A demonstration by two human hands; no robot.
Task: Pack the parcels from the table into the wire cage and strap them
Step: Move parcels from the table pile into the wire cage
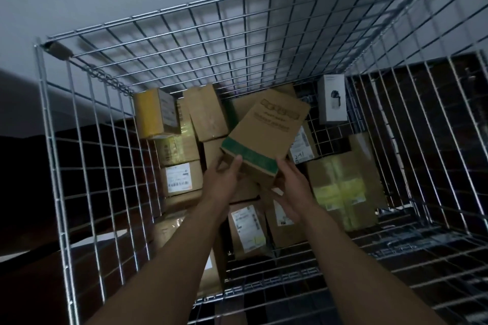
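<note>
Both my arms reach down into the wire cage (87, 155). Between my hands is a brown cardboard box with green tape (266, 129), tilted, its near end low. My left hand (227, 174) grips the box's near left corner, thumb on the taped edge. My right hand (287, 187) holds the near right corner from below and beside. Under the box lie several parcels: a yellow-taped one (155, 113) at the back left, a labelled brown one (179, 178) on the left, a large yellow-strapped carton (343, 187) on the right.
A white product box (332, 99) stands upright at the cage's back right. Two labelled parcels (247, 229) lie under my forearms. The cage's mesh walls rise on all sides; a pale wall is behind it, dark floor to the left and right.
</note>
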